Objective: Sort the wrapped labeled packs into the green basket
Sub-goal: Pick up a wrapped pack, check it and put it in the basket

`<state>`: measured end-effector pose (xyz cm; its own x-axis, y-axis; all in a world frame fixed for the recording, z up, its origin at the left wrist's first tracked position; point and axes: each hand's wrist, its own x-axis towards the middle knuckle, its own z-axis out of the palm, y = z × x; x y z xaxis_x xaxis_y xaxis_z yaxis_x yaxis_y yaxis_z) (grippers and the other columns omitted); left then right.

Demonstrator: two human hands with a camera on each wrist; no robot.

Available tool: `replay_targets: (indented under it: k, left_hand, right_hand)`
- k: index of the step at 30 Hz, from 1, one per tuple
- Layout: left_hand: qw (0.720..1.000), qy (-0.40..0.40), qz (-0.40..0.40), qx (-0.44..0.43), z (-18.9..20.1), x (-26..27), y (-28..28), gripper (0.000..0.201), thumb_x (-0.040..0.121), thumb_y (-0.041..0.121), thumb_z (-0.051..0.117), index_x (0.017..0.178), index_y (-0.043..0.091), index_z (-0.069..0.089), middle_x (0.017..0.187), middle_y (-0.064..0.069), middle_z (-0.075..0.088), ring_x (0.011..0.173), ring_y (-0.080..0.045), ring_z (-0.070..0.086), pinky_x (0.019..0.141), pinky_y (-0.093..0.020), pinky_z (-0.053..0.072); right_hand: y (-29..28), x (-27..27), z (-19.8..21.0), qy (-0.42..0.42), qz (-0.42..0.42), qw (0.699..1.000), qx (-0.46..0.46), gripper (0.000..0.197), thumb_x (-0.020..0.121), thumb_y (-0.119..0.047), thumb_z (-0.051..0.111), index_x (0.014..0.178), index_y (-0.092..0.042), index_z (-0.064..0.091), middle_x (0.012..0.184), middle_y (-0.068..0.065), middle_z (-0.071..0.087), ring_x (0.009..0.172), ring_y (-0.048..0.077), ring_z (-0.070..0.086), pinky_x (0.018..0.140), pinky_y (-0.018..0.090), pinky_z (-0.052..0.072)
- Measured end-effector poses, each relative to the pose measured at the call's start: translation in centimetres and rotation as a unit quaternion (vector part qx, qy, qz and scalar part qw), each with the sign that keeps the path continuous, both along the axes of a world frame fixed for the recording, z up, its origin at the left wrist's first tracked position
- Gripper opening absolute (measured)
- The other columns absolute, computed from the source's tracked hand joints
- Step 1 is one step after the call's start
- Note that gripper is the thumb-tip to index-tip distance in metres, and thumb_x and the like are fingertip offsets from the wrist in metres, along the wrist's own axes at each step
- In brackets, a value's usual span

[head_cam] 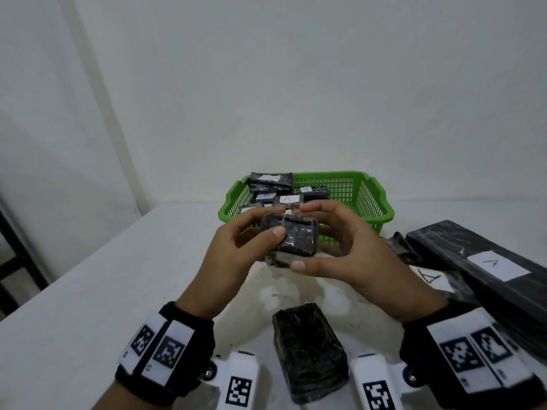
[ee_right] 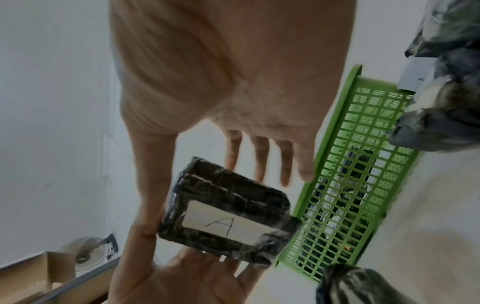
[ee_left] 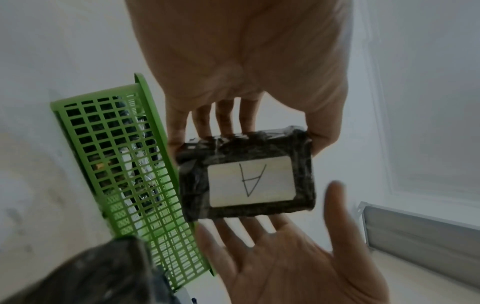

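Head view: a small dark wrapped pack (head_cam: 291, 239) is held above the white table (head_cam: 88, 306), just in front of the green basket (head_cam: 371, 202); its white label faces down and away, unseen here.
Held pack label: a white sticker with a handwritten "A", readable only in the left wrist view (ee_left: 251, 183) and the right wrist view (ee_right: 224, 225).
Left hand (head_cam: 228, 255): fingers curled round the pack's left end, thumb on its upper face, other fingertips under it.
Right hand (head_cam: 349, 250): thumb at the pack's near lower edge; fingers (ee_right: 285, 162) nearly straight and spread behind the pack. Whether they press it I cannot tell.
Pack's lie: long axis runs roughly left to right between the two hands, near face tilted towards the person.
Basket contents: several dark packs; labels "A" (head_cam: 287, 199), a smaller "A" (head_cam: 306, 189) and "B" (head_cam: 266, 196) can be read. The topmost pack (head_cam: 270, 179) bears a label too blurred to read.
Right of table: a long dark wrapped pack (head_cam: 473, 261) with a white label reading "A" (head_cam: 492, 263); beside it another sticker marked "A" (head_cam: 430, 276).
Near edge: one more dark wrapped pack (head_cam: 309, 350) lies on the table between the wrists, no label showing.
Wrist views only: the basket's mesh side, seen from outside, with packs showing through (ee_left: 124, 164).
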<state>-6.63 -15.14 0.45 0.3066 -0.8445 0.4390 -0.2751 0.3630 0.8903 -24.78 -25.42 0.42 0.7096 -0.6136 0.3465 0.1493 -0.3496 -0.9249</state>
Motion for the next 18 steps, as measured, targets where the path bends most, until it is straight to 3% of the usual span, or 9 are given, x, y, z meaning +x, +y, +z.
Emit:
replay_targets:
  k: [2, 4, 6, 9, 12, 15, 18]
  left_hand:
    - [1.0, 0.001, 0.014, -0.027, -0.1, 0.1, 0.1, 0.054, 0.076, 0.041, 0.072, 0.124, 0.016, 0.069, 0.116, -0.008, 0.075, 0.109, -0.027, 0.072, 0.086, -0.037, 0.06]
    - [0.999, 0.008, 0.01, -0.036, -0.1, 0.1, 0.1, 0.056, 0.077, 0.041, 0.073, 0.127, 0.016, 0.067, 0.118, -0.008, 0.074, 0.112, -0.028, 0.07, 0.093, -0.043, 0.059]
    - [1.0, 0.015, -0.005, -0.018, -0.3, 0.2, 0.0, 0.059, 0.08, 0.043, 0.072, 0.133, 0.019, 0.063, 0.126, -0.007, 0.072, 0.119, -0.027, 0.067, 0.102, -0.049, 0.054]
    - [0.998, 0.019, -0.042, 0.036, -0.4, 0.3, -0.1, 0.067, 0.08, 0.046, 0.071, 0.141, 0.022, 0.056, 0.134, -0.002, 0.069, 0.127, -0.021, 0.063, 0.109, -0.048, 0.048]
    - [0.998, 0.023, -0.03, 0.051, -0.4, 0.3, -0.4, 0.074, 0.073, 0.042, 0.076, 0.139, 0.015, 0.057, 0.129, -0.005, 0.071, 0.122, -0.023, 0.067, 0.108, -0.05, 0.05]
    - [0.998, 0.033, -0.022, 0.049, -0.5, 0.4, -0.4, 0.077, 0.068, 0.04, 0.078, 0.138, 0.016, 0.057, 0.126, -0.002, 0.073, 0.121, -0.021, 0.068, 0.102, -0.04, 0.055]
    - [0.996, 0.037, -0.042, 0.07, -0.4, 0.4, -0.2, 0.078, 0.071, 0.041, 0.078, 0.142, 0.02, 0.053, 0.131, 0.002, 0.07, 0.125, -0.018, 0.065, 0.106, -0.041, 0.052]
  right_hand:
    - [0.0, 0.1, -0.1, 0.042, 0.013, 0.998, 0.042, 0.075, 0.063, -0.044, 0.097, 0.129, -0.033, 0.064, 0.131, -0.013, 0.07, 0.124, 0.007, 0.066, 0.113, 0.045, 0.049]
    - [-0.1, 0.4, -0.4, 0.035, 0.027, 0.994, 0.098, 0.07, 0.064, -0.053, 0.086, 0.128, -0.03, 0.068, 0.128, -0.007, 0.073, 0.12, 0.012, 0.069, 0.114, 0.049, 0.048]
    - [-0.3, 0.7, -0.6, 0.008, 0.024, 0.991, 0.133, 0.069, 0.068, -0.047, 0.085, 0.13, -0.021, 0.068, 0.125, -0.001, 0.075, 0.12, 0.018, 0.07, 0.114, 0.05, 0.049]
    - [-1.0, 0.5, -0.8, -0.035, 0.004, 0.991, 0.133, 0.076, 0.059, -0.04, 0.09, 0.129, -0.019, 0.069, 0.126, 0.002, 0.075, 0.118, 0.019, 0.072, 0.11, 0.046, 0.052]
    - [-1.1, 0.4, -1.0, -0.041, 0.01, 0.989, 0.14, 0.084, 0.053, -0.038, 0.091, 0.131, -0.023, 0.066, 0.129, 0.002, 0.073, 0.116, 0.018, 0.073, 0.105, 0.039, 0.056]
    - [-0.9, 0.9, -1.3, -0.051, -0.01, 0.987, 0.151, 0.084, 0.053, -0.043, 0.092, 0.131, -0.023, 0.065, 0.13, 0.003, 0.073, 0.117, 0.018, 0.072, 0.107, 0.043, 0.054]
    - [-1.1, 1.1, -1.3, -0.054, -0.041, 0.988, 0.141, 0.092, 0.052, -0.044, 0.093, 0.136, -0.022, 0.061, 0.132, 0.001, 0.072, 0.118, 0.017, 0.072, 0.108, 0.045, 0.054]
